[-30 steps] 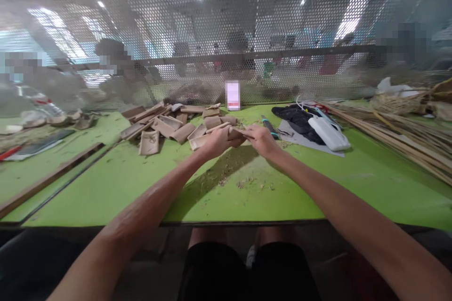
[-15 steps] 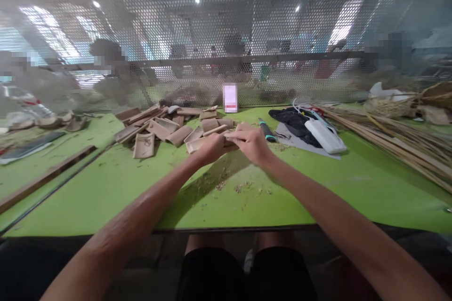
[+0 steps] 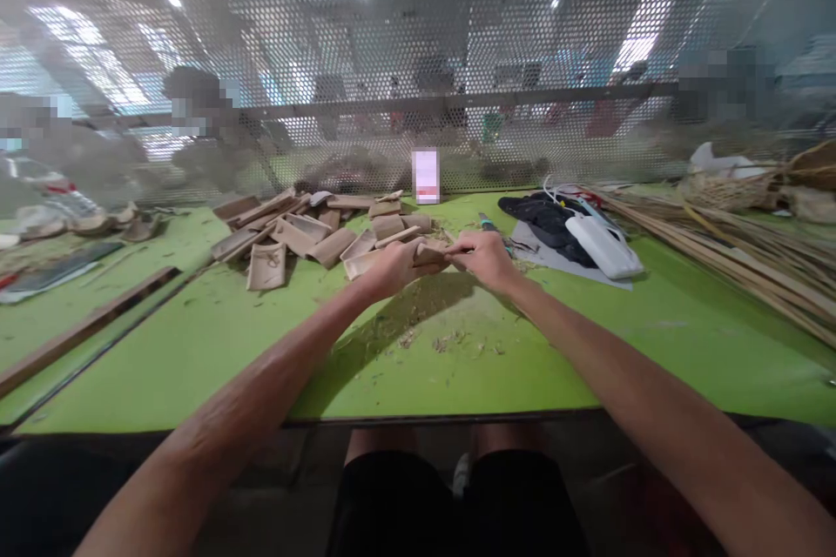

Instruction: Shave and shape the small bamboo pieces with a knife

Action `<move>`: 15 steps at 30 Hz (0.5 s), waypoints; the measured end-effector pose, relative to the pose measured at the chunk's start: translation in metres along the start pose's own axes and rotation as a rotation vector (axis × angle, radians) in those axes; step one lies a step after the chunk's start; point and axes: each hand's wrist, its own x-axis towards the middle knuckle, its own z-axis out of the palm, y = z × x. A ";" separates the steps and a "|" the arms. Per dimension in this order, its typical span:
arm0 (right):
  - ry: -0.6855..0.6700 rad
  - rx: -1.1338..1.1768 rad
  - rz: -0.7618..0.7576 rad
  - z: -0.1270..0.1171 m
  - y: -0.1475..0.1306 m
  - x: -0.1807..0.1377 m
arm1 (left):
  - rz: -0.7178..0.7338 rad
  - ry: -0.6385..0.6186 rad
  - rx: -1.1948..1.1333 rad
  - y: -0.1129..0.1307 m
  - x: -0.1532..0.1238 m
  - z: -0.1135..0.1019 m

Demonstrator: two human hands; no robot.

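My left hand is closed around a curved piece of split bamboo held above the green table. My right hand is pinched at the bamboo's right end; a thin brownish thing shows at its fingertips, too small to make out. Pale shavings lie on the table below both hands. Just behind my right hand is a black and teal utility knife, partly hidden by the hand. To the left of my hands lies a heap of cut bamboo pieces.
A perforated metal screen stands behind the green table. At right are a dark cloth, a white device and long bamboo strips. A phone-like screen stands upright at the back. A wooden bar lies left.
My right hand has shifted slightly right, off the top of the bamboo piece to its end. More of the bamboo now shows between the hands, and the knife is more covered.
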 end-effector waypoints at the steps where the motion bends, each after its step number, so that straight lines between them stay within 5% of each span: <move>1: 0.005 0.000 -0.011 0.001 -0.001 0.000 | 0.002 -0.002 -0.006 0.000 0.000 0.000; 5: 0.001 0.044 -0.086 0.003 -0.003 0.002 | 0.029 0.009 -0.024 0.001 -0.002 0.001; 10: -0.016 0.021 0.093 -0.003 0.007 -0.001 | 0.009 0.006 0.033 0.001 0.000 -0.001; 15: -0.053 0.147 -0.048 0.000 -0.007 0.002 | 0.059 -0.048 0.025 0.000 -0.002 -0.002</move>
